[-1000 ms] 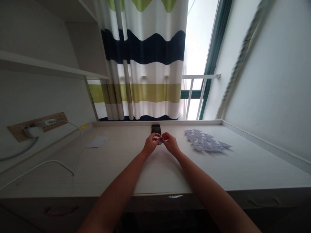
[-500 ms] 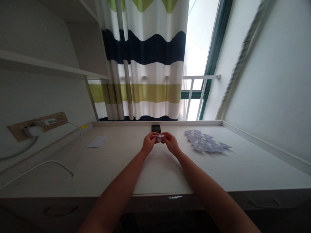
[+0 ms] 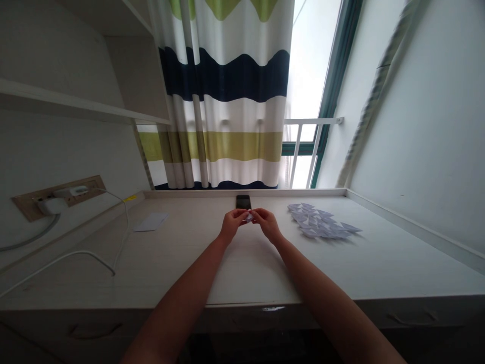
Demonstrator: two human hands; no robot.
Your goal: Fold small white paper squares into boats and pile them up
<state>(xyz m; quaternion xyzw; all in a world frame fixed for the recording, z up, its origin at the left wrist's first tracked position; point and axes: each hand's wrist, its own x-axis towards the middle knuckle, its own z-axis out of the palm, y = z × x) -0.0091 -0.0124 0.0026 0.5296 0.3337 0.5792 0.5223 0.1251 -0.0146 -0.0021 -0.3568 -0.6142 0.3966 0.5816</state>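
Between my two hands is a small folded piece of white paper point(image 3: 249, 217), held just above the desk. My left hand point(image 3: 232, 222) pinches its left side, and my right hand point(image 3: 265, 221) pinches its right side. Fingers cover most of the paper, so its exact folded shape is hard to make out. Right behind the hands lies a dark phone point(image 3: 243, 201). To the right, a cluster of folded white paper pieces point(image 3: 320, 222) with pointed ends is spread on the desk.
A flat stack of white paper point(image 3: 150, 222) lies at the left of the white desk point(image 3: 250, 273). A white cable point(image 3: 123, 237) runs from the wall socket point(image 3: 85, 188) across the desk's left side. A raised rim point(image 3: 197, 193) borders the back, below a striped curtain point(image 3: 227, 116).
The paper's side points, spread outward before, are now folded in or covered by the fingers. Both hands have drawn slightly closer together around it.
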